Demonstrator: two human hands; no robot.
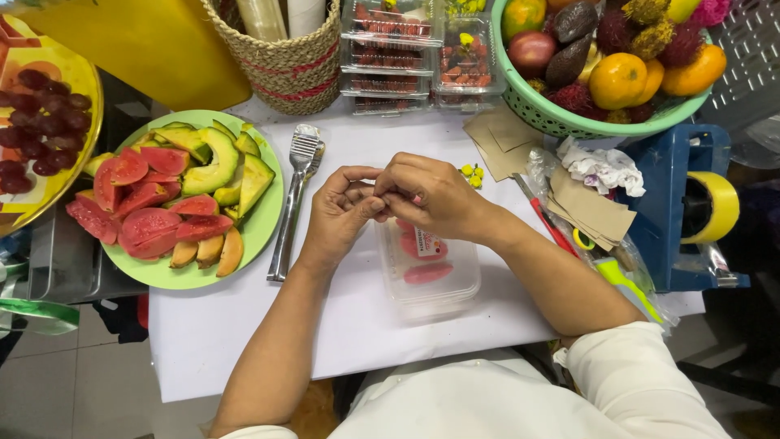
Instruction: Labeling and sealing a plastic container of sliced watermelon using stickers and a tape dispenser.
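Below both hands, clear lidded plastic box, pink-red fruit slices inside

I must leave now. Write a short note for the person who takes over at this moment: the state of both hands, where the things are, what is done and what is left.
Left hand and right hand: fingertips pinched together above the clear plastic box; whether they hold something small, I cannot tell.
Things: the box lies on the white table cover, holding a few pink fruit slices. Metal tongs lie left of it, beside the green plate of sliced fruit.
Done: some slices are in the box.
Left: the box has room and no lid; the plate is full.
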